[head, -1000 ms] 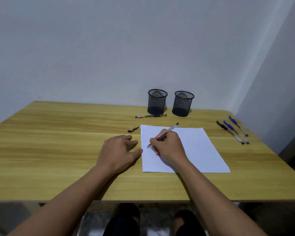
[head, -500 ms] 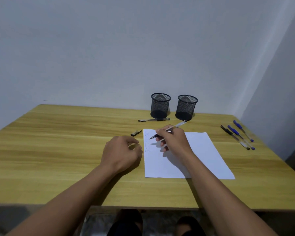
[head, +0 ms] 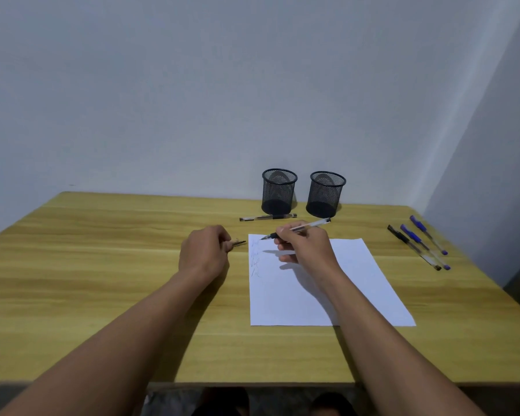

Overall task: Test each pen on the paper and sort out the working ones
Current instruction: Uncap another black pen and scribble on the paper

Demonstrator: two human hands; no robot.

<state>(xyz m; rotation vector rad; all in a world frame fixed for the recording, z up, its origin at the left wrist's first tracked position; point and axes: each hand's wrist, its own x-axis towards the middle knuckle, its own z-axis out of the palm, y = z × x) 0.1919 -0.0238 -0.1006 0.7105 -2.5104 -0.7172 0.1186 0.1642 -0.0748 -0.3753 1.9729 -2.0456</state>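
Note:
A white sheet of paper (head: 321, 292) lies on the wooden table (head: 102, 265), with faint scribbles down its left edge. My right hand (head: 305, 247) holds an uncapped clear pen (head: 308, 227) above the paper's top left corner, tip pointing left and off the sheet. My left hand (head: 204, 252) rests just left of the paper, its fingers closed on the black pen cap (head: 237, 243). A capped black pen (head: 267, 217) lies in front of the left mesh cup (head: 279, 191). The right mesh cup (head: 325, 193) stands beside it.
Three more pens lie at the table's right side: a black one (head: 412, 246) and two blue ones (head: 424, 245), (head: 428, 234). A wall runs behind the cups and a corner wall stands close on the right. My knees show below the table's front edge.
My right hand lifted the pen off the paper and moved it toward the sheet's top. My left hand slid forward and took hold of the black cap.

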